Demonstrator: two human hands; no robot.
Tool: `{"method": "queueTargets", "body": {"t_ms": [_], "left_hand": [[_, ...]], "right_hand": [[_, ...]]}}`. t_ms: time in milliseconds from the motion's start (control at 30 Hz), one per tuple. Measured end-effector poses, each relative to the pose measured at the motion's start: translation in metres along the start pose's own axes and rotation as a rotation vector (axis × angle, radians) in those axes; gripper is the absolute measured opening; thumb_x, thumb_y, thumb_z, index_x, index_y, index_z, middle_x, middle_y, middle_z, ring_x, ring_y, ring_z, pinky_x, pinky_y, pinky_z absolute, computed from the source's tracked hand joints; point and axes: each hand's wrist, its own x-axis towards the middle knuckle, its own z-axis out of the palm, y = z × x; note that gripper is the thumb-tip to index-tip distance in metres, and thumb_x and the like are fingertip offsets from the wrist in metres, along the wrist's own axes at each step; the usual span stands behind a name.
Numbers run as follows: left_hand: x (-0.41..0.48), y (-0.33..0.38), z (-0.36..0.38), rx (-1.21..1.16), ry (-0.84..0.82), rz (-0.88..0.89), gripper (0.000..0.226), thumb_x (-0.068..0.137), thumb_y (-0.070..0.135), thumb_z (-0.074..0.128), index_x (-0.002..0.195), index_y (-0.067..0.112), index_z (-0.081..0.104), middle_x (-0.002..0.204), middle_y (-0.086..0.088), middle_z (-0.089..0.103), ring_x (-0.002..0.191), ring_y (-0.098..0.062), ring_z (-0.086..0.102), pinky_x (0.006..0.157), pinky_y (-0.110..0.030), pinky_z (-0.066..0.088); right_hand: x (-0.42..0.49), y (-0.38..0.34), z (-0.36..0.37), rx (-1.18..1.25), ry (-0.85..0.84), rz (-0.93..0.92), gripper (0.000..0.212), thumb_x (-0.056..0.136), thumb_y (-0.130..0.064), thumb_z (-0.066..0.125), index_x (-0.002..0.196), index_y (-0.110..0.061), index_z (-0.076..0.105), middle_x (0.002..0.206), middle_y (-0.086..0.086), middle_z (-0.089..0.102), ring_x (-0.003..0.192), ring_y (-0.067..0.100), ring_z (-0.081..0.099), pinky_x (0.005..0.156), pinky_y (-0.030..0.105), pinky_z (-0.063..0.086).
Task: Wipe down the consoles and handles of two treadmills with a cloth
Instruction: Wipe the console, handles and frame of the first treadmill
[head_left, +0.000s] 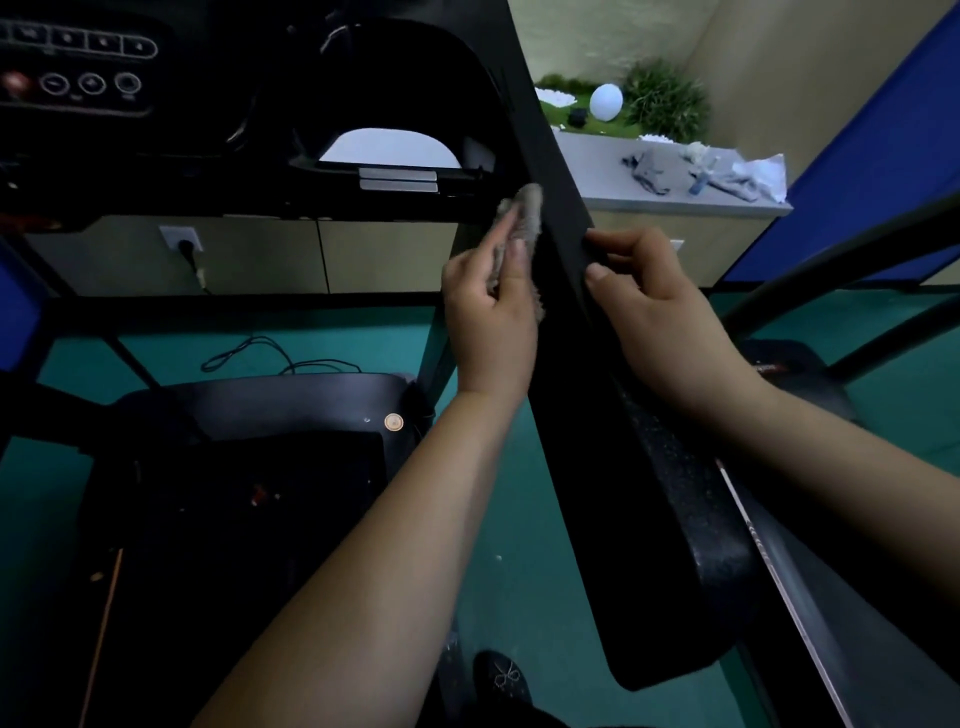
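Cloth (519, 223): grey-brown, bunched, pressed against the left face of the handle, just above centre frame.
Left hand (491, 317): centre frame, fingers and thumb pinching the cloth, holding it flat to the handle; forearm running down to the lower left.
Right hand (660, 312): right of centre, fingertips (597, 271) curled over the right edge of the handle, gripping it, no cloth in it; forearm leaving at the lower right.
Handle (566, 218): long black bar, slanting from top centre down to a wide, rounded, speckled end at lower right; sits between the two hands.
Console (78, 67): upper left of the frame, dark, with a row of rounded-square buttons over a row of round ones.
Treadmill deck (249, 499): lower left, black, with a small round gold-coloured badge at its front cover.
Second treadmill rails (841, 260): right edge, dark bars crossing diagonally.
Cabinet (675, 192): upper right behind the handle, grey top over beige doors.
On the cabinet top: crumpled grey rags (652, 171), a small blue-capped bottle (698, 182), white crumpled paper (763, 174).
Back of the cabinet top: green plants (665, 101) and a white ball-shaped lamp (606, 102).
Wall socket (180, 240): middle left, plug in it, black cable (270, 358) looping over the green floor (509, 519).
Shoe (501, 675): bottom centre, dark, with a small bow.
Panels (883, 171): blue, at right edge.
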Motion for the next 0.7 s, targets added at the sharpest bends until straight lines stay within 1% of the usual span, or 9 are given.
{"method": "queueTargets", "body": {"t_ms": [100, 167, 267, 333, 400, 467, 567, 633, 700], "left_hand": [[0.006, -0.033, -0.006, -0.008, 0.021, -0.326, 0.034, 0.098, 0.023, 0.047, 0.125, 0.009, 0.061, 0.124, -0.010, 0.064, 0.115, -0.018, 0.060, 0.100, -0.034, 0.047], [-0.002, -0.037, -0.010, -0.005, 0.048, -0.422, 0.035, 0.098, 0.027, 0.046, 0.121, 0.006, 0.062, 0.118, -0.013, 0.066, 0.113, -0.027, 0.061, 0.098, -0.041, 0.049], [0.000, -0.011, -0.008, -0.144, 0.093, -0.191, 0.032, 0.098, 0.026, 0.046, 0.122, 0.012, 0.062, 0.124, -0.005, 0.063, 0.118, -0.014, 0.057, 0.102, -0.031, 0.045], [0.019, 0.006, -0.004, -0.102, -0.017, 0.025, 0.030, 0.096, 0.027, 0.047, 0.122, 0.021, 0.062, 0.123, -0.001, 0.057, 0.116, -0.007, 0.053, 0.102, -0.024, 0.041], [0.039, 0.010, 0.002, -0.015, -0.090, 0.076, 0.027, 0.097, 0.023, 0.047, 0.118, 0.022, 0.064, 0.116, 0.001, 0.056, 0.107, 0.001, 0.053, 0.095, -0.014, 0.041], [0.049, 0.006, 0.006, -0.028, -0.078, 0.003, 0.029, 0.098, 0.023, 0.045, 0.119, 0.019, 0.064, 0.118, -0.001, 0.061, 0.103, 0.002, 0.057, 0.089, -0.012, 0.043], [0.043, -0.007, 0.007, 0.001, -0.019, -0.176, 0.033, 0.101, 0.024, 0.041, 0.124, 0.011, 0.060, 0.118, -0.003, 0.065, 0.105, -0.009, 0.060, 0.079, -0.009, 0.045], [0.030, -0.016, 0.000, 0.044, -0.042, -0.345, 0.037, 0.101, 0.031, 0.038, 0.123, 0.012, 0.061, 0.117, -0.005, 0.066, 0.107, -0.017, 0.061, 0.080, -0.017, 0.047], [0.015, -0.025, -0.007, 0.037, -0.106, -0.486, 0.037, 0.099, 0.039, 0.039, 0.112, 0.016, 0.065, 0.109, -0.007, 0.069, 0.102, -0.022, 0.064, 0.089, -0.032, 0.052]], "right_hand": [[0.000, 0.000, 0.000, 0.017, -0.003, -0.002, 0.028, 0.097, -0.029, 0.049, 0.125, -0.030, 0.049, 0.122, -0.012, 0.059, 0.103, 0.005, 0.060, 0.090, 0.026, 0.048], [0.000, 0.002, 0.000, 0.022, -0.004, -0.003, 0.027, 0.097, -0.030, 0.048, 0.125, -0.031, 0.049, 0.121, -0.012, 0.059, 0.102, 0.004, 0.061, 0.090, 0.027, 0.048], [0.000, 0.002, 0.000, 0.031, -0.009, -0.009, 0.027, 0.097, -0.030, 0.048, 0.124, -0.031, 0.049, 0.118, -0.015, 0.059, 0.096, 0.000, 0.061, 0.083, 0.022, 0.048], [0.001, 0.003, 0.000, 0.035, -0.003, -0.016, 0.027, 0.097, -0.029, 0.048, 0.124, -0.031, 0.049, 0.115, -0.017, 0.059, 0.096, 0.000, 0.061, 0.083, 0.020, 0.047], [0.002, 0.005, 0.001, 0.032, -0.009, -0.022, 0.027, 0.097, -0.030, 0.048, 0.124, -0.032, 0.049, 0.113, -0.018, 0.058, 0.094, -0.003, 0.060, 0.079, 0.015, 0.047], [0.002, 0.006, 0.000, 0.045, -0.018, -0.024, 0.025, 0.097, -0.030, 0.048, 0.122, -0.034, 0.049, 0.115, -0.018, 0.059, 0.089, -0.007, 0.060, 0.072, 0.008, 0.047], [0.003, 0.008, 0.000, 0.062, -0.019, -0.023, 0.024, 0.097, -0.030, 0.048, 0.121, -0.035, 0.048, 0.117, -0.019, 0.058, 0.088, -0.011, 0.059, 0.067, 0.002, 0.043], [0.002, 0.007, 0.000, 0.077, -0.021, -0.025, 0.025, 0.098, -0.029, 0.048, 0.123, -0.033, 0.048, 0.118, -0.018, 0.057, 0.092, -0.010, 0.058, 0.070, 0.002, 0.044], [0.002, 0.008, 0.000, 0.082, -0.019, -0.029, 0.027, 0.098, -0.028, 0.048, 0.124, -0.030, 0.049, 0.121, -0.015, 0.058, 0.098, -0.004, 0.059, 0.077, 0.007, 0.044]]}}
